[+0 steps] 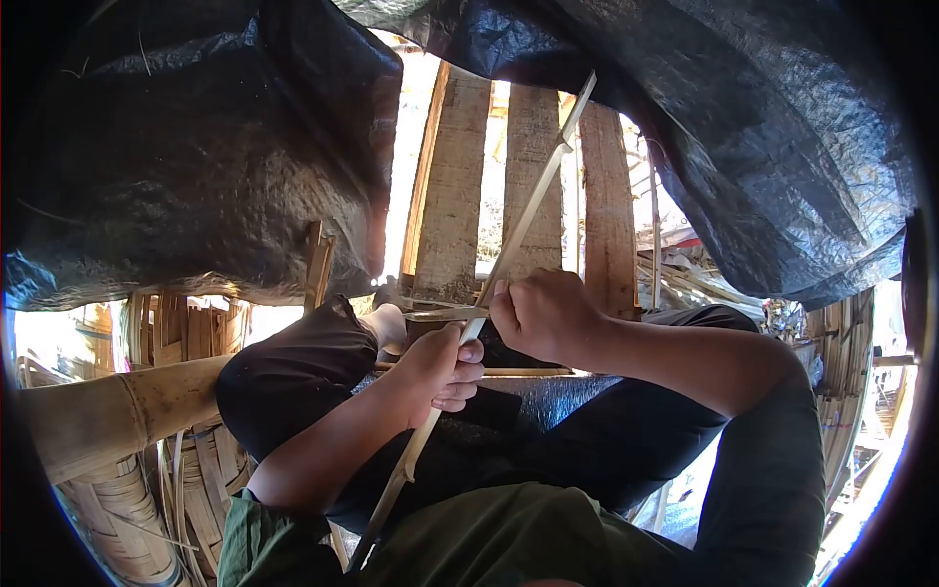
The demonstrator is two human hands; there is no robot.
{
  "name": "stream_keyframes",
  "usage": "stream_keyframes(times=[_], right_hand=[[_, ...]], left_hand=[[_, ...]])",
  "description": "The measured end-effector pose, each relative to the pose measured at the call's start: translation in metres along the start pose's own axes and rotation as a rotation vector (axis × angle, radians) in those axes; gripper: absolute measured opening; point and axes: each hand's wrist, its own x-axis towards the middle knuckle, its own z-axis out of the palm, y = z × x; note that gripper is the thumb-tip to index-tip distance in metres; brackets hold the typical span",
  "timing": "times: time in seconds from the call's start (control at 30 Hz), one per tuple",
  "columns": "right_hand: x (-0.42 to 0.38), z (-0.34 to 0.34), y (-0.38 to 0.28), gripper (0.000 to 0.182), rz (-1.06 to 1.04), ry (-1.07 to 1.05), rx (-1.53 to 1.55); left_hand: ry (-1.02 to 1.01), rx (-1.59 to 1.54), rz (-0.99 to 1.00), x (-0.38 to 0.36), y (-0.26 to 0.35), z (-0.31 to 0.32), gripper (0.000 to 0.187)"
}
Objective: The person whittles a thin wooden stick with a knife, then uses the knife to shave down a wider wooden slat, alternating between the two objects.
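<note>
Strip [529, 209] tip perhaps near tarp [763, 127] edge

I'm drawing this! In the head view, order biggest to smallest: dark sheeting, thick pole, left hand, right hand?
1. Dark sheeting
2. Thick pole
3. Left hand and right hand: too alike to rank.

Part of the long pale bamboo strip [533, 207] is hidden inside the left hand [442, 372], and its lower end cannot be made out beside the dark green cloth shirt [518, 528]. By the right hand [548, 315], one end of the thin flat blade [445, 315] is covered. The black creased plastic sheeting [196, 176] is cut off above.
</note>
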Motion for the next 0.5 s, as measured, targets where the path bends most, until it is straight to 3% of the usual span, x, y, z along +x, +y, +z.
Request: stream_keyframes(times=[0.3,0.37,0.5], right_hand=[[0.01,0.006,0.018,0.041,0.047,-0.004,-0.013],[0.023,-0.006,0.033,0.041,0.246,0.004,0.03],[0.032,0.0,0.062,0.034,0.208,0.108,-0.127]], left_hand=[[0.032,-0.014,0.003,-0.001,0.004,0.002,0.028],[0.024,-0.028,0.0,-0.001,0.004,0.003,0.028],[-0.023,-0.026,-0.017,-0.002,0.007,0.0,0.028]])
